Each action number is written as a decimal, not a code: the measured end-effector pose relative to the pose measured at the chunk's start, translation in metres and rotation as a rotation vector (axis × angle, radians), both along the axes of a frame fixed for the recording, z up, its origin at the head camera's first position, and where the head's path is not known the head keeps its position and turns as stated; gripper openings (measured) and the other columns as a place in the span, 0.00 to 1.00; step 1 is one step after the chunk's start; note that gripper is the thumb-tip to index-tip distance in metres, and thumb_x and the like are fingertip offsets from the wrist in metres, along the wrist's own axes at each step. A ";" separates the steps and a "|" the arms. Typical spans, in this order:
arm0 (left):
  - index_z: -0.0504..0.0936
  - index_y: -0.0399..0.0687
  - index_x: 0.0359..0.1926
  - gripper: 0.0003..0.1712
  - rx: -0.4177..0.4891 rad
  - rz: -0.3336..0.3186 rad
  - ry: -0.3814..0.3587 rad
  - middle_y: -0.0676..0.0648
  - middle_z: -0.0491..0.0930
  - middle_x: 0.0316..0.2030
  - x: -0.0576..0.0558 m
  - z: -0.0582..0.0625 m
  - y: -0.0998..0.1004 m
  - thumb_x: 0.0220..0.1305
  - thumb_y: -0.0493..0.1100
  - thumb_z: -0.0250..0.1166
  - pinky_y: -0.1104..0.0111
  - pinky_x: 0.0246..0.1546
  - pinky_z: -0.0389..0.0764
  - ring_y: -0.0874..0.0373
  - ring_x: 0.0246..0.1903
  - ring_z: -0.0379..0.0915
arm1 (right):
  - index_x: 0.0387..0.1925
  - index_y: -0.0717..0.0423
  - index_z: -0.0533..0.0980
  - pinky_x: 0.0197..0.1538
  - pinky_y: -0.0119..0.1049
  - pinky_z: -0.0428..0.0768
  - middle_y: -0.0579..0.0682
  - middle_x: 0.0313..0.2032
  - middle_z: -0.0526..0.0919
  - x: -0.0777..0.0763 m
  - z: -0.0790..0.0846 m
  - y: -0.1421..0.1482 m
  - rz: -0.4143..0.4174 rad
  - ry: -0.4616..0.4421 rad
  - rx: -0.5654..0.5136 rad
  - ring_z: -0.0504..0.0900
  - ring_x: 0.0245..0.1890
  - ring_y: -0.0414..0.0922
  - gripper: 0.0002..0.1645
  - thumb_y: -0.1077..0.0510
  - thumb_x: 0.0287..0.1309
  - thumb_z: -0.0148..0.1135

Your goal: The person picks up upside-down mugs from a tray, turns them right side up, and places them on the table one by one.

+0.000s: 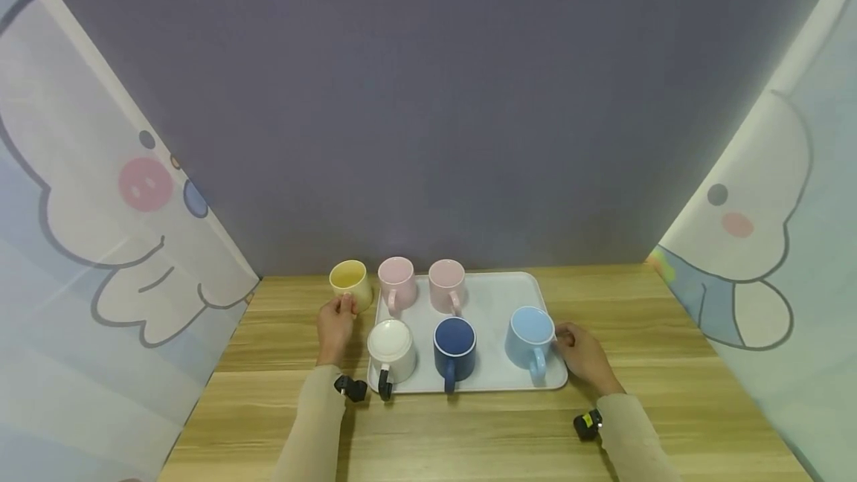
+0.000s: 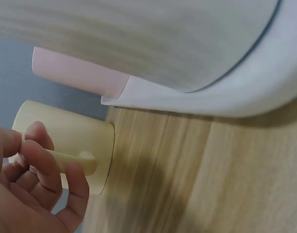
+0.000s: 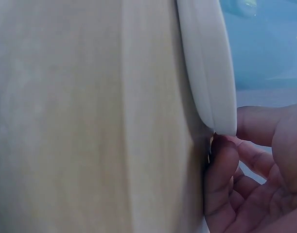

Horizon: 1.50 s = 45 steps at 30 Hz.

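Observation:
A yellow mug stands on the table just left of a white tray. My left hand pinches its handle between thumb and fingers. At the tray's right side, my right hand grips the rim, thumb on top and fingers underneath. Close to those fingers sits a light blue mug on the tray. Also on it are a navy mug at the front middle, a white mug with a black handle at front left, and two pink mugs along the back.
The wooden table reaches a grey wall close behind the tray. Cartoon-printed sheets flank the table on both sides. The white mug stands close to the left forearm's wrist camera.

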<state>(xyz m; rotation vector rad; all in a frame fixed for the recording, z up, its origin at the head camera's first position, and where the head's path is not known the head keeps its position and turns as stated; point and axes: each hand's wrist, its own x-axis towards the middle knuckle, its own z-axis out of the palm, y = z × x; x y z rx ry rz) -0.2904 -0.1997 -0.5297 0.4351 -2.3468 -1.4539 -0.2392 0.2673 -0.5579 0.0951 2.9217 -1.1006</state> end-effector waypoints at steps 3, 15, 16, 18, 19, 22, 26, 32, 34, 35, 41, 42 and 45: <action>0.82 0.38 0.33 0.21 0.002 -0.001 -0.004 0.37 0.81 0.30 0.000 0.002 0.000 0.73 0.48 0.51 0.71 0.27 0.67 0.60 0.25 0.69 | 0.53 0.61 0.74 0.32 0.35 0.68 0.52 0.32 0.77 0.000 0.000 -0.001 -0.002 0.003 -0.002 0.71 0.30 0.45 0.18 0.59 0.63 0.56; 0.80 0.38 0.43 0.12 -0.162 0.071 0.082 0.41 0.81 0.34 0.006 0.024 0.009 0.63 0.41 0.59 0.64 0.32 0.72 0.49 0.32 0.76 | 0.53 0.61 0.74 0.33 0.36 0.70 0.53 0.34 0.79 0.001 0.002 0.000 0.000 -0.022 -0.008 0.73 0.32 0.46 0.18 0.58 0.63 0.55; 0.81 0.39 0.41 0.10 -0.178 0.037 0.093 0.41 0.81 0.33 0.006 0.028 0.011 0.62 0.41 0.59 0.65 0.32 0.72 0.50 0.31 0.76 | 0.53 0.61 0.74 0.34 0.36 0.71 0.53 0.35 0.79 0.002 0.002 0.001 0.001 -0.021 -0.007 0.74 0.32 0.46 0.18 0.58 0.63 0.55; 0.83 0.39 0.38 0.09 -0.177 -0.073 0.093 0.41 0.83 0.32 0.006 0.034 0.016 0.63 0.41 0.60 0.67 0.30 0.74 0.51 0.30 0.77 | 0.53 0.61 0.74 0.34 0.36 0.71 0.54 0.35 0.79 0.003 0.004 0.002 0.001 -0.019 -0.004 0.74 0.33 0.46 0.19 0.58 0.63 0.55; 0.83 0.39 0.38 0.10 -0.164 -0.137 0.075 0.41 0.83 0.32 0.005 0.037 0.018 0.64 0.41 0.60 0.69 0.29 0.75 0.51 0.30 0.78 | 0.53 0.61 0.74 0.34 0.36 0.71 0.54 0.35 0.79 0.003 0.006 0.002 0.002 -0.017 -0.003 0.74 0.33 0.46 0.19 0.58 0.63 0.55; 0.83 0.36 0.43 0.13 -0.098 -0.329 -0.025 0.37 0.84 0.36 0.003 0.041 0.023 0.66 0.42 0.60 0.70 0.29 0.76 0.45 0.32 0.80 | 0.53 0.61 0.74 0.34 0.36 0.71 0.53 0.35 0.79 0.003 0.008 0.003 0.003 -0.011 0.002 0.74 0.33 0.46 0.19 0.58 0.63 0.55; 0.79 0.35 0.51 0.19 -0.048 -0.485 -0.191 0.36 0.83 0.44 0.001 0.037 0.024 0.68 0.46 0.58 0.63 0.39 0.79 0.42 0.39 0.81 | 0.53 0.62 0.74 0.34 0.36 0.71 0.53 0.35 0.79 0.003 0.009 0.002 0.014 -0.012 -0.007 0.74 0.33 0.46 0.19 0.57 0.63 0.56; 0.76 0.40 0.58 0.23 0.058 -0.632 -0.313 0.40 0.78 0.52 -0.004 0.023 0.020 0.71 0.49 0.54 0.60 0.49 0.76 0.51 0.48 0.75 | 0.53 0.63 0.73 0.34 0.37 0.72 0.54 0.36 0.80 0.004 0.006 0.000 0.013 -0.022 -0.028 0.75 0.33 0.46 0.20 0.57 0.63 0.56; 0.77 0.39 0.57 0.22 0.104 -0.647 -0.326 0.40 0.78 0.51 -0.006 0.021 0.020 0.71 0.49 0.53 0.62 0.45 0.77 0.52 0.46 0.75 | 0.53 0.63 0.74 0.34 0.36 0.72 0.54 0.35 0.80 0.003 0.004 0.001 0.006 -0.026 -0.030 0.75 0.33 0.46 0.19 0.57 0.64 0.55; 0.77 0.39 0.56 0.22 0.124 -0.647 -0.339 0.40 0.78 0.50 -0.007 0.021 0.021 0.72 0.50 0.52 0.65 0.42 0.77 0.53 0.44 0.75 | 0.53 0.62 0.74 0.34 0.36 0.72 0.54 0.35 0.80 0.003 0.003 0.001 0.002 -0.028 -0.031 0.75 0.33 0.46 0.19 0.57 0.64 0.55; 0.79 0.38 0.48 0.25 0.155 -0.646 -0.376 0.44 0.78 0.45 -0.017 0.019 0.023 0.72 0.56 0.51 0.67 0.37 0.74 0.56 0.37 0.73 | 0.52 0.62 0.75 0.34 0.35 0.71 0.53 0.35 0.80 0.003 0.002 0.001 -0.012 -0.029 -0.038 0.74 0.33 0.45 0.17 0.58 0.63 0.56; 0.79 0.38 0.47 0.24 0.163 -0.644 -0.379 0.44 0.79 0.44 -0.019 0.019 0.023 0.72 0.55 0.52 0.68 0.36 0.74 0.57 0.35 0.72 | 0.52 0.62 0.75 0.34 0.35 0.71 0.53 0.35 0.80 0.003 0.002 0.001 -0.012 -0.029 -0.039 0.75 0.33 0.45 0.17 0.58 0.63 0.56; 0.79 0.35 0.47 0.23 0.197 -0.633 -0.384 0.43 0.81 0.44 -0.021 0.019 0.023 0.72 0.52 0.52 0.69 0.34 0.72 0.58 0.31 0.70 | 0.52 0.62 0.75 0.34 0.35 0.71 0.53 0.34 0.80 0.003 0.003 0.000 -0.015 -0.033 -0.043 0.75 0.32 0.46 0.17 0.59 0.63 0.56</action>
